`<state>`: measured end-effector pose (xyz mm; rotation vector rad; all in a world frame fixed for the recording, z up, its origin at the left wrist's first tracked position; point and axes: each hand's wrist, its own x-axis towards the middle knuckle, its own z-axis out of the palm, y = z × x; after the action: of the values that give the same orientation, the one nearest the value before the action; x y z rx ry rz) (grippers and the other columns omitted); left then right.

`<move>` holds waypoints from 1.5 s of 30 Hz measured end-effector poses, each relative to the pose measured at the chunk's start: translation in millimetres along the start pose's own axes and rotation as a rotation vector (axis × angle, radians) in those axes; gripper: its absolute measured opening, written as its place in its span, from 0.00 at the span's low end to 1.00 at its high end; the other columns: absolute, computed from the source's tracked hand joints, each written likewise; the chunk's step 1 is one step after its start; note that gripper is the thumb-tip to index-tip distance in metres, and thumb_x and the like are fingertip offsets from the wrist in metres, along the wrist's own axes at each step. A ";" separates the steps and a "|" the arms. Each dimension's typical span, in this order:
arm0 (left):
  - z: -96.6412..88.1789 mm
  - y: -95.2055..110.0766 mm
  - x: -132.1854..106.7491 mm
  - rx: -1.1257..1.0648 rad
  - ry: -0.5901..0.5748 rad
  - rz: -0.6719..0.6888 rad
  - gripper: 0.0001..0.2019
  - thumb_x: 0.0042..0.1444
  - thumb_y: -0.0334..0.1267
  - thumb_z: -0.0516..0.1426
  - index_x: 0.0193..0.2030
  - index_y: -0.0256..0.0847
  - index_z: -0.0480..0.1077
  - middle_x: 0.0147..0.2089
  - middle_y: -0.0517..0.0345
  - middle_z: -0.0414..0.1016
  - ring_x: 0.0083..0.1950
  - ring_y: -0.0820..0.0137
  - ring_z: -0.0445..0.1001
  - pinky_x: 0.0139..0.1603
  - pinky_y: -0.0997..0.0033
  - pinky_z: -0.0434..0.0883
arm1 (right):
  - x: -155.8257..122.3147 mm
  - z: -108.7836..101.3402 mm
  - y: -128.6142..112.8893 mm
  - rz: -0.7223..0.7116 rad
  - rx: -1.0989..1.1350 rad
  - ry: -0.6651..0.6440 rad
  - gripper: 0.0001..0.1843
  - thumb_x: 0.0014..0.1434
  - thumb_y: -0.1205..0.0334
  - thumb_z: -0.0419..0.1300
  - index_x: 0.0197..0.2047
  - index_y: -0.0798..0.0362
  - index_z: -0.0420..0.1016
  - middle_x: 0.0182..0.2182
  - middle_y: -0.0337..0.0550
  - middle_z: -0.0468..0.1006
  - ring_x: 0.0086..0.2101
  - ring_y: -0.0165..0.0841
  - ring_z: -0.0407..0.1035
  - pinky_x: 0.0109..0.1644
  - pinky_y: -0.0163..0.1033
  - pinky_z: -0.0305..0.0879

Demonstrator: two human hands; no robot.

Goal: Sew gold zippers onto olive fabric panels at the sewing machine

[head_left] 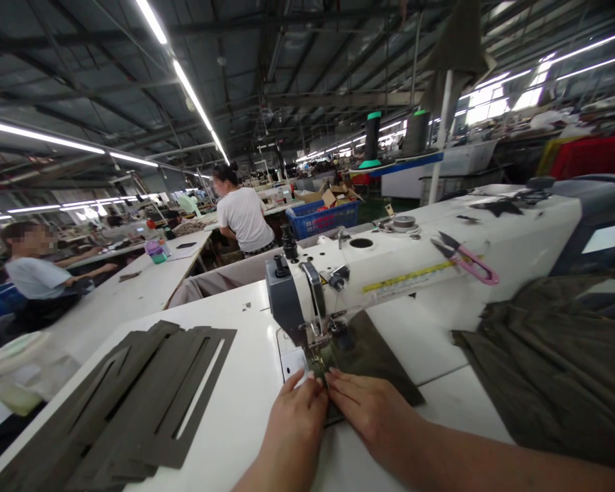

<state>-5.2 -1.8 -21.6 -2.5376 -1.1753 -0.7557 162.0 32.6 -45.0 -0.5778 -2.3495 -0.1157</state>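
Dark olive fabric (384, 355) lies on the white machine bed, part of it beneath the presser foot (318, 357) of a sewing machine (307, 290). Just in front of the foot, my left hand (297, 410) rests on the cloth's left edge with fingers stretched forward. My right hand (372, 406) lies flat on the same cloth, its fingertips close to those of the left. Both palms face down, pressing the fabric without gripping it. The hands cover the cloth's near part.
Stacked olive cut pieces (158, 389) with slots lie to the left. A crumpled olive fabric heap (548, 362) is at right. Pink-handled scissors (466, 260) sit on the machine arm. Beyond are a blue crate (322, 220), thread cones (372, 140) and two people at other tables.
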 end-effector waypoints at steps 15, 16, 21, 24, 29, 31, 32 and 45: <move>21.1 -22.2 10.2 0.036 0.101 -0.067 0.11 0.59 0.29 0.46 0.36 0.37 0.69 0.32 0.50 0.70 0.33 0.63 0.71 0.32 0.63 0.74 | 20.0 6.6 15.4 -0.004 0.009 0.079 0.19 0.57 0.78 0.45 0.44 0.66 0.73 0.40 0.55 0.76 0.40 0.37 0.72 0.47 0.39 0.71; 17.3 -20.8 10.4 0.018 0.060 -0.086 0.10 0.57 0.27 0.47 0.37 0.37 0.69 0.34 0.50 0.71 0.35 0.63 0.71 0.34 0.63 0.75 | 20.3 4.3 14.5 0.003 0.008 0.065 0.18 0.57 0.77 0.46 0.44 0.65 0.73 0.41 0.55 0.76 0.41 0.38 0.72 0.47 0.39 0.70; -0.1 -12.7 1.0 -0.004 0.075 -0.143 0.13 0.53 0.26 0.49 0.44 0.36 0.68 0.42 0.46 0.73 0.43 0.61 0.73 0.44 0.57 0.74 | 13.6 -11.9 7.5 0.060 -0.007 0.009 0.17 0.57 0.70 0.52 0.48 0.63 0.72 0.46 0.54 0.73 0.45 0.40 0.70 0.49 0.42 0.69; 2.6 -13.2 -8.4 0.027 0.162 -0.029 0.11 0.57 0.26 0.47 0.41 0.36 0.68 0.41 0.49 0.76 0.44 0.63 0.75 0.50 0.54 0.72 | 6.1 -9.6 7.1 -0.010 -0.029 0.054 0.17 0.58 0.74 0.47 0.46 0.64 0.74 0.44 0.54 0.75 0.45 0.38 0.70 0.50 0.40 0.68; 11.8 -19.2 -6.8 0.127 0.218 0.113 0.15 0.62 0.26 0.43 0.34 0.34 0.70 0.39 0.48 0.77 0.41 0.67 0.76 0.51 0.57 0.71 | 0.7 5.2 11.9 -0.041 -0.066 0.104 0.17 0.56 0.77 0.47 0.42 0.64 0.75 0.43 0.54 0.76 0.45 0.38 0.70 0.49 0.39 0.69; 12.9 -21.0 -2.2 0.153 0.239 0.141 0.16 0.62 0.25 0.43 0.32 0.34 0.70 0.37 0.49 0.77 0.39 0.68 0.77 0.51 0.59 0.71 | 2.6 6.6 13.0 -0.037 -0.062 0.099 0.17 0.56 0.78 0.47 0.42 0.64 0.75 0.43 0.55 0.76 0.45 0.38 0.70 0.48 0.40 0.69; 13.1 -21.7 -0.1 0.164 0.246 0.148 0.16 0.62 0.25 0.43 0.31 0.34 0.69 0.36 0.49 0.77 0.39 0.69 0.77 0.51 0.60 0.71 | 4.1 6.1 13.3 -0.037 -0.060 0.100 0.18 0.56 0.78 0.46 0.42 0.65 0.75 0.43 0.55 0.76 0.44 0.39 0.71 0.48 0.40 0.70; 25.2 -42.9 9.3 0.110 0.194 0.094 0.14 0.63 0.28 0.45 0.32 0.36 0.69 0.34 0.53 0.77 0.39 0.67 0.76 0.44 0.63 0.73 | 20.8 11.5 28.9 0.031 0.021 -0.035 0.17 0.60 0.75 0.46 0.45 0.56 0.73 0.40 0.48 0.76 0.43 0.36 0.71 0.47 0.37 0.71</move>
<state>-24.0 42.4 -37.5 -2.3515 -0.9997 -0.8665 153.9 69.0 -42.1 -0.6099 -2.3715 -0.0671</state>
